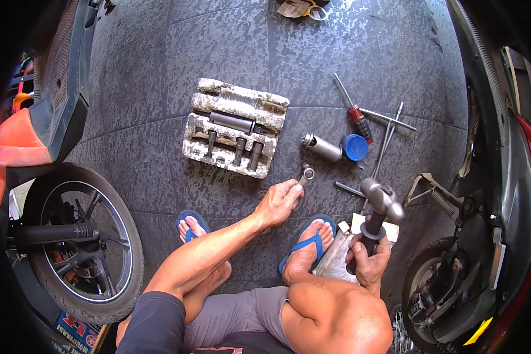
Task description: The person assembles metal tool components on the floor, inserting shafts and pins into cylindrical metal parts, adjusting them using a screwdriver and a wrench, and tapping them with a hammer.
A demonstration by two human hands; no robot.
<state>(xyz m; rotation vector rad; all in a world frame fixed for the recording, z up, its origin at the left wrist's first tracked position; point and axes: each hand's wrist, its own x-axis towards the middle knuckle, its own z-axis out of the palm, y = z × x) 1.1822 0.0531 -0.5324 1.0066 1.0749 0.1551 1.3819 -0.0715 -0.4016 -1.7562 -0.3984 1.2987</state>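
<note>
a ring-ended metal wrench (307,173) is clamped in the left hand (279,203) above the floor (153,147), ring pointing forward. the right hand (370,261) grips a hammer (376,221) by its black handle, head up. beyond the wrench lie a metal cylinder (324,147), a blue cap (354,147) and a screwdriver (359,121); left of them, a foam tray (236,94).

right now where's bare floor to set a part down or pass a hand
Bare floor lies between the foam tray and the tyre at left, and beyond the tray's far edge. A narrower gap separates tray and silver cylinder. It's crowded on the right: blue lid, screwdriver, crossed metal bars, and the hammer in the right hand.
</note>
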